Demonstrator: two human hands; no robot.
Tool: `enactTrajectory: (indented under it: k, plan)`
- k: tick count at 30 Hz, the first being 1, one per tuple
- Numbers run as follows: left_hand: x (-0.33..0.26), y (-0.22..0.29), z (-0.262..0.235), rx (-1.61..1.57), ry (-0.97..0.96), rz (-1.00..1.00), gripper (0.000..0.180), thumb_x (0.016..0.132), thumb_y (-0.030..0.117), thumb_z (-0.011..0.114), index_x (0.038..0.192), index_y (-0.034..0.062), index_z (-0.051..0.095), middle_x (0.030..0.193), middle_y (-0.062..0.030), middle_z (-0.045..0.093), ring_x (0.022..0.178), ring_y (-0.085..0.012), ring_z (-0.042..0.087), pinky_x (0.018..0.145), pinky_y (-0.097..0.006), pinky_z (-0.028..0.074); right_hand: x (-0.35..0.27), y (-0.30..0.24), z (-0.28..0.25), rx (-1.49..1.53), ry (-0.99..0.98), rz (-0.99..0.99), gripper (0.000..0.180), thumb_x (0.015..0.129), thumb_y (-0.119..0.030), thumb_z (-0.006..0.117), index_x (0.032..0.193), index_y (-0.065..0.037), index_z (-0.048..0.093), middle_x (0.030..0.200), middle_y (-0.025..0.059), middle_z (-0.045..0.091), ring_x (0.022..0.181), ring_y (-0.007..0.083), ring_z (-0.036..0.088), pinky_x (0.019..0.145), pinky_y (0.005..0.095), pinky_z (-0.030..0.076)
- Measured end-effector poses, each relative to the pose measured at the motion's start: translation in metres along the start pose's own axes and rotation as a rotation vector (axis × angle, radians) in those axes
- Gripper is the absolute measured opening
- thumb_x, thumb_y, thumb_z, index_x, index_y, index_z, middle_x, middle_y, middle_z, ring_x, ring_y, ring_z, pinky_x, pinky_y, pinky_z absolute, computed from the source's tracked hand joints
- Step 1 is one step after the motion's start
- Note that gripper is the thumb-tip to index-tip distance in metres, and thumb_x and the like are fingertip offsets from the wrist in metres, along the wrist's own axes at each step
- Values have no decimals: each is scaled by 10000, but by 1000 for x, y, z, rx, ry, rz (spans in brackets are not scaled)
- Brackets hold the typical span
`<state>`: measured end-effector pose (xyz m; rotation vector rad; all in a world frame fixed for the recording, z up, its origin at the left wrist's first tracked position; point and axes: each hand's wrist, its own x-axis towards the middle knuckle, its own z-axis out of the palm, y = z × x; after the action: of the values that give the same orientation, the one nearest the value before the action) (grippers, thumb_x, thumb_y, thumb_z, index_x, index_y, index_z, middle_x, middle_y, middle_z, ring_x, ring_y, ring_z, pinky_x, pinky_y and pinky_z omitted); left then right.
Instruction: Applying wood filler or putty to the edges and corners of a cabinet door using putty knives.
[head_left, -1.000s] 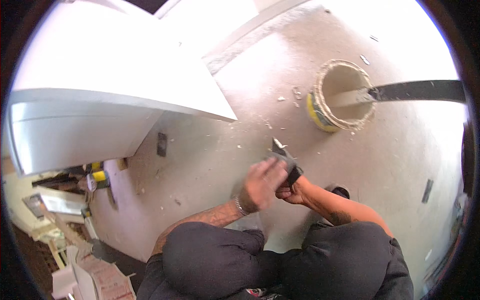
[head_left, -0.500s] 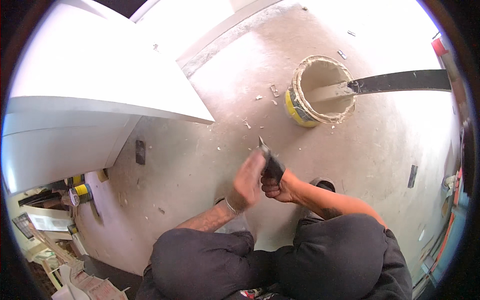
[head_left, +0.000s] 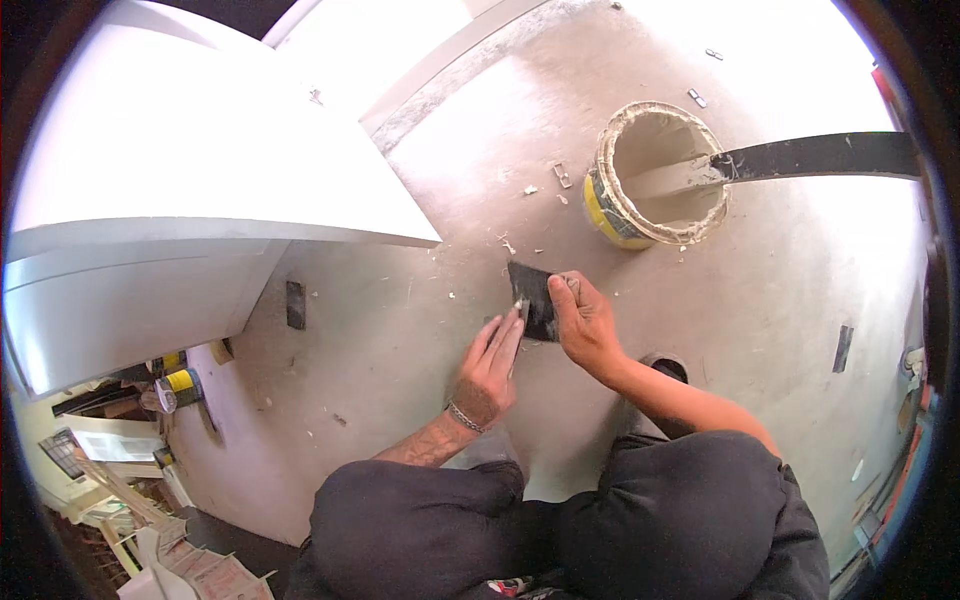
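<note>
Dark flat rectangular scraper blade [head_left: 531,297] sits on the pale concrete floor [head_left: 400,330], just in front of my knees [head_left: 560,520], between both hands. My right hand [head_left: 585,325] is closed on its near right edge, thumb and fingers pinching it. My left hand [head_left: 493,360] is flat, fingers stretched out, fingertips touching the blade's near left corner, gripping nothing. Step in hand, I judge: cleaning or wiping plaster off the blade with my left fingers while the right steadies it. Next move calls for firm pinch on right, sliding left fingers along the edge, keeping clear of the sharp side. Blade's long axis runs roughly away from me, far end pointing up and slightly left; it looks tilted, near edge raised, cannot tell how much. Round plaster-crusted bucket with yellow band [head_left: 655,175] stands well apart beyond, a long dark flat tool [head_left: 815,155] resting in it. White panel [head_left: 200,200] at left.
</note>
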<state>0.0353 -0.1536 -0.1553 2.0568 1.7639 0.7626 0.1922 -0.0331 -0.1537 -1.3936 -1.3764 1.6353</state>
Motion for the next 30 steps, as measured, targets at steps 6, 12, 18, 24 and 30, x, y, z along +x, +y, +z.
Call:
enactTrajectory:
  k: [6, 12, 18, 24, 30]
  plan:
    - [37, -19, -16, -462, 76, -658, 331, 976, 41, 517, 1296, -29, 557, 1326, -213, 594, 1145, -336, 616, 966, -417, 506, -22, 29, -15, -197, -235, -198, 256, 1008, -267, 586, 1034, -19, 642, 836, 227, 653, 705, 367, 644, 671, 403, 502]
    - [-28, -82, -3, -2619, 15, -836, 181, 1005, 250, 597, 1074, 84, 619, 942, -73, 654, 837, -191, 668, 683, -290, 562, -12, 6, -20, -401, -3, -836, 352, 871, -18, 659, 1220, -60, 630, 952, 155, 648, 759, 283, 607, 680, 370, 519]
    - [-24, -36, 20, -2550, -255, -1103, 192, 985, 319, 594, 1007, 129, 609, 738, -18, 654, 528, -91, 574, 422, -226, 440, -14, 8, -8, -548, -421, -830, 483, 844, -34, 607, 1325, -67, 588, 1137, 194, 607, 976, 384, 611, 841, 424, 509]
    - [-17, -41, -4, -2421, -272, -1068, 190, 1004, 279, 608, 1028, 93, 637, 782, -28, 674, 643, -150, 668, 525, -295, 551, -2, 32, -32, -579, -180, -278, 522, 845, -40, 600, 1363, -55, 532, 1262, 218, 560, 1059, 407, 588, 878, 450, 510]
    - [-2, -46, -3, -1476, 378, -1124, 141, 963, 115, 573, 1034, 23, 652, 941, -64, 689, 865, -227, 685, 827, -370, 543, -31, -21, -17, -601, -463, -667, 589, 809, 15, 632, 1380, -57, 505, 1287, 189, 557, 1129, 388, 581, 915, 449, 520]
